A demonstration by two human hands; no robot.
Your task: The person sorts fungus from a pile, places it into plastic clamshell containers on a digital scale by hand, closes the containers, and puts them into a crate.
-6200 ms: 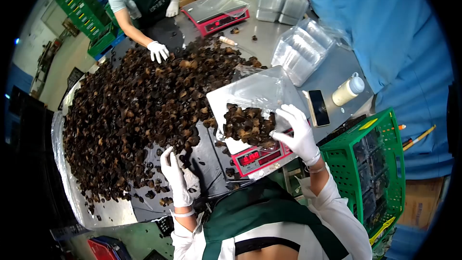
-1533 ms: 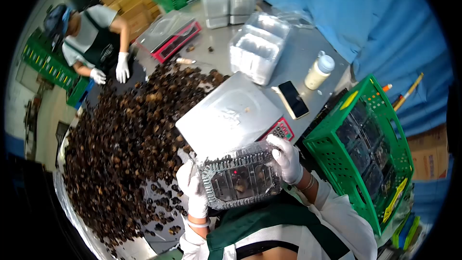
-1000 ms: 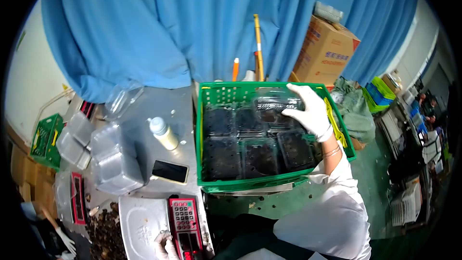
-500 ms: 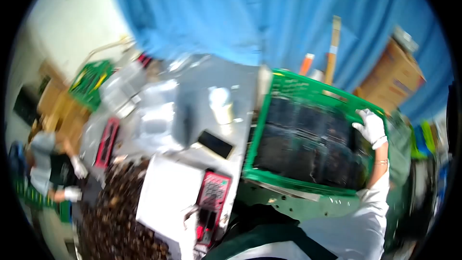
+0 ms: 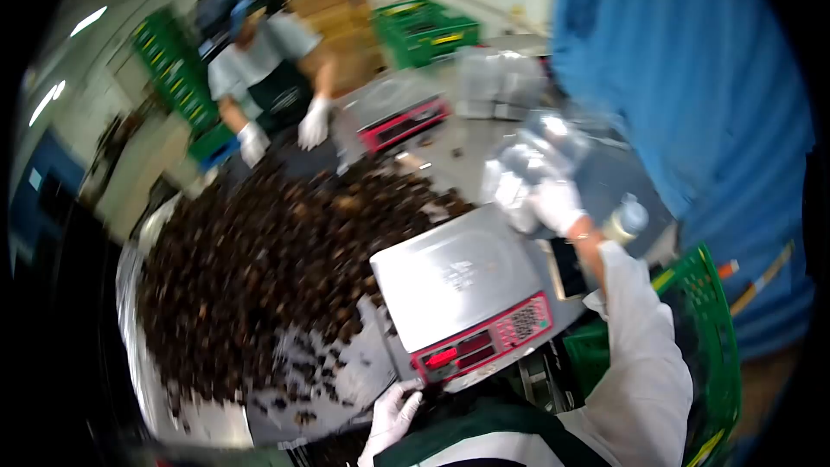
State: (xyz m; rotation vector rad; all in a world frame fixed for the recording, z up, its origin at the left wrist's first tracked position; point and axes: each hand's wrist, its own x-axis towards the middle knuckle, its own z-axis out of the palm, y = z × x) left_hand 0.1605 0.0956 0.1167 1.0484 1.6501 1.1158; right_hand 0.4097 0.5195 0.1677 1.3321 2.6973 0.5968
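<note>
My right hand [image 5: 558, 207], in a white glove, is at the clear plastic containers [image 5: 540, 143] beyond the scale; motion blur hides how its fingers lie on them. Beside the near left corner of the scale [image 5: 458, 277] is my gloved left hand [image 5: 393, 415], its fingers apart and nothing visible in them. The scale has a bare metal plate and a red front panel with lit digits. A large heap of small dark brown pieces [image 5: 277, 277] covers the table to its left. Under my right forearm lies a dark phone-like slab [image 5: 566, 268].
Across the table stands a co-worker [image 5: 277, 69] with white-gloved hands at the heap, near a second red scale [image 5: 402, 121]. A green crate [image 5: 709, 337] is at my right, by a pale bottle [image 5: 627, 218]. Another green crate [image 5: 424, 30] sits behind, and a blue curtain [image 5: 692, 121] hangs right.
My view has swung left. My right hand has left the rim of the green crate and moved to the clear plastic containers. My left hand is now beside the scale's near corner.
</note>
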